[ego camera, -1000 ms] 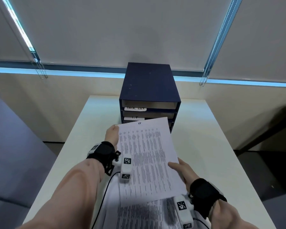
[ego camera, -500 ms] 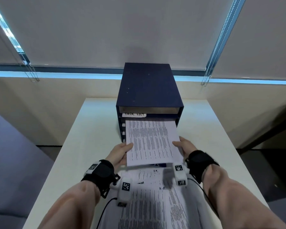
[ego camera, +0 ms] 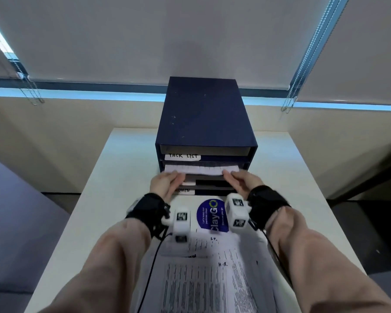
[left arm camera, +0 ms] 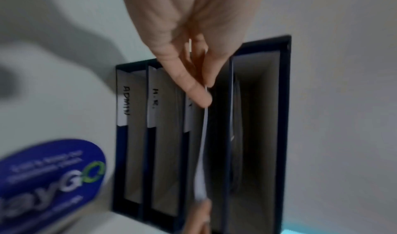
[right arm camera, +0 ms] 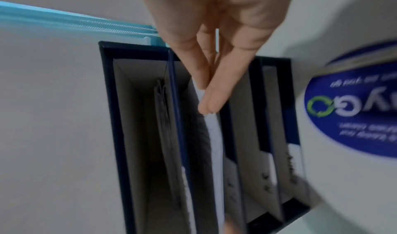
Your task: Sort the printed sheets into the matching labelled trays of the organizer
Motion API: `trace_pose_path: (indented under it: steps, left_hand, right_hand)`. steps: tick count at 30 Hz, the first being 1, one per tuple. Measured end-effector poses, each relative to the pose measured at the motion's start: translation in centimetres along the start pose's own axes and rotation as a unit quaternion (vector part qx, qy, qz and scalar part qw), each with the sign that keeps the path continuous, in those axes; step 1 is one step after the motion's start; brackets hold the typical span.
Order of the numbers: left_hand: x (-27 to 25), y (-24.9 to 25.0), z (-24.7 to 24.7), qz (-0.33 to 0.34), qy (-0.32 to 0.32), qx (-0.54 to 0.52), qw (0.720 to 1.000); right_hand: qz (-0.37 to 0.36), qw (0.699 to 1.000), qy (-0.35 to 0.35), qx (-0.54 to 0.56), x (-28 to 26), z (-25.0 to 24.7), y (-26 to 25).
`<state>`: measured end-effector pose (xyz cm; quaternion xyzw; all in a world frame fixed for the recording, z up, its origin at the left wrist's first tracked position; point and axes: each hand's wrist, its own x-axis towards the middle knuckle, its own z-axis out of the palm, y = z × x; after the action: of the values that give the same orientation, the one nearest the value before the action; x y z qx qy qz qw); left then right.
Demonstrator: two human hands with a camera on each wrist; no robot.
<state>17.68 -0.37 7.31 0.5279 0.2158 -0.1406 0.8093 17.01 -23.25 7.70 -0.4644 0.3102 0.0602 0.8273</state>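
Your left hand [ego camera: 166,185] and right hand [ego camera: 240,182] each pinch a near corner of one printed sheet [ego camera: 201,170], fingers nearly straight, thumb under the paper. The sheet lies mostly inside the second tray from the top of the dark blue organizer [ego camera: 203,114]; only its near edge shows outside the slot. In the left wrist view your fingers [left arm camera: 193,88] close on the sheet edge [left arm camera: 203,135] just beside that tray's label, which they hide. The top tray is labelled TASK LIST [ego camera: 182,156]; the lower two read H.R. [left arm camera: 155,98] and ADMIN [left arm camera: 126,100]. The organizer stands at the far end of the white bench [ego camera: 95,199]. More printed sheets [ego camera: 203,283] lie on the bench near you, beside a blue sticker [ego camera: 211,215].
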Motion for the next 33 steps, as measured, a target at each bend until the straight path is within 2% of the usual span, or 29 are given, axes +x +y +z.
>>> trace_pose_path:
  steps: [2, 3, 5, 7, 8, 9, 10, 12, 13, 14, 15, 16, 17, 18, 21, 24, 26, 31, 33]
  left_hand:
    - [0.1, 1.1, 0.5, 0.020, -0.027, -0.034, 0.999]
    - [-0.1, 1.3, 0.5, 0.034, -0.034, -0.003, 0.999]
    - [-1.4, 0.9, -0.1, 0.054, -0.056, 0.132, 0.988]
    - [-3.0, -0.8, -1.6, 0.043, -0.110, 0.281, 0.952]
    - [-3.7, -2.0, -2.5, 0.027, -0.141, 0.353, 0.924]
    - [-4.4, -3.2, -3.4, 0.020, -0.172, 0.433, 0.884]
    - [-5.0, -4.4, -4.2, 0.027, -0.198, 0.528, 0.825]
    - [-5.9, -6.6, -5.9, 0.058, -0.230, 0.708, 0.665]
    - [-6.3, -7.4, -6.7, 0.064, -0.233, 0.767, 0.594]
    - [-6.6, -8.2, -7.5, 0.062, -0.229, 0.804, 0.546]
    - [-6.7, -8.9, -8.4, 0.061, -0.222, 0.826, 0.515]
    - [-6.8, -9.5, -9.1, 0.060, -0.213, 0.840, 0.496]
    - [-6.9, -9.9, -9.6, 0.059, -0.204, 0.846, 0.489]
    - [-7.0, -10.2, -10.0, 0.056, -0.195, 0.847, 0.492]
    - [-7.2, -10.1, -10.6, 0.054, -0.184, 0.828, 0.527]
    - [-7.5, -9.4, -10.9, 0.084, -0.185, 0.789, 0.580]
    - [-7.9, -8.7, -10.7, 0.111, -0.175, 0.730, 0.651]
    - [-9.2, -5.5, -8.1, 0.128, -0.122, 0.472, 0.864]
    - [-9.1, -4.3, -7.3, 0.130, -0.094, 0.374, 0.914]
  right_hand:
    - [-0.029, 0.999, -0.040, -0.004, 0.3, 1.6, -0.6]
    - [-0.030, 0.997, -0.060, -0.027, 0.0, 2.1, -0.7]
    - [-0.010, 0.990, -0.111, -0.082, -1.1, 2.0, -0.2]
    - [0.014, 0.977, -0.149, -0.153, -2.7, 0.8, 1.0]
    - [0.023, 0.971, -0.155, -0.181, -3.5, -0.2, 1.9]
    - [0.032, 0.968, -0.150, -0.198, -4.5, -1.3, 2.9]
    - [0.041, 0.968, -0.141, -0.205, -5.4, -2.6, 3.9]
    - [0.057, 0.968, -0.117, -0.213, -7.0, -5.3, 6.0]
    - [0.064, 0.967, -0.102, -0.225, -7.5, -6.6, 7.0]
    - [0.070, 0.964, -0.090, -0.239, -7.9, -7.8, 7.8]
    - [0.075, 0.962, -0.079, -0.251, -8.3, -8.9, 8.5]
    - [0.081, 0.960, -0.070, -0.257, -8.5, -9.9, 9.1]
    - [0.086, 0.959, -0.061, -0.262, -8.8, -10.7, 9.5]
    - [0.090, 0.959, -0.053, -0.265, -9.1, -11.4, 9.7]
    - [0.089, 0.958, -0.039, -0.271, -10.1, -12.6, 9.7]
    - [0.077, 0.960, -0.019, -0.269, -10.8, -13.0, 9.6]
    - [0.072, 0.961, -0.018, -0.266, -11.2, -12.7, 9.7]
    - [0.073, 0.967, -0.075, -0.233, -12.4, -11.1, 10.7]
    - [0.082, 0.957, -0.105, -0.258, -12.6, -10.5, 11.1]
